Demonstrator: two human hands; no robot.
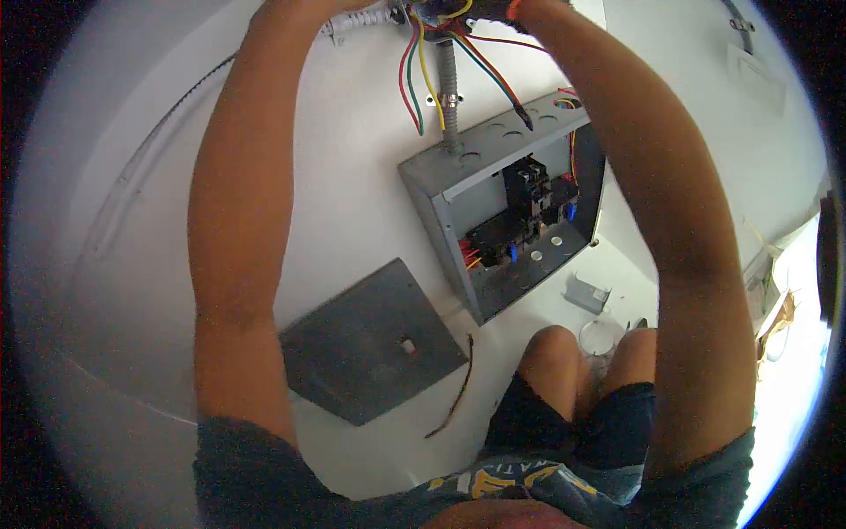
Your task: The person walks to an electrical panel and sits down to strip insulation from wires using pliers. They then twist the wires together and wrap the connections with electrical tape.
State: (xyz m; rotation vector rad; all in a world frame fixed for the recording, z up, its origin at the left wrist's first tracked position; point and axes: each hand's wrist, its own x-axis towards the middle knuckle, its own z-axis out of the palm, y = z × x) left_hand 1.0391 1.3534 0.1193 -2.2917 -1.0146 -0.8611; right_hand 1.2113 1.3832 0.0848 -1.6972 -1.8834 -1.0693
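Observation:
Both my arms reach up to the top edge of the view. Only the base of my left hand (pixel 330 7) shows, near a white corrugated conduit (pixel 363 19); its fingers are out of frame. My right hand (pixel 529 12) is cut off too, beside a dark junction of wires, and its fingers cannot be made out. From that junction hang red, green and yellow wires (pixel 423 75) and a second bundle (pixel 493 75) with a dark taped end. A grey flexible conduit (pixel 448 88) runs down from it into an open grey metal breaker box (pixel 430 212) with black breakers (pixel 527 189) inside.
A dark grey cover panel (pixel 361 353) lies left of my knees, with a thin brown strip (pixel 456 388) beside it. A small grey box (pixel 585 295) and a clear round item (pixel 599 337) are near my knees. At upper right is a wall plate (pixel 758 78).

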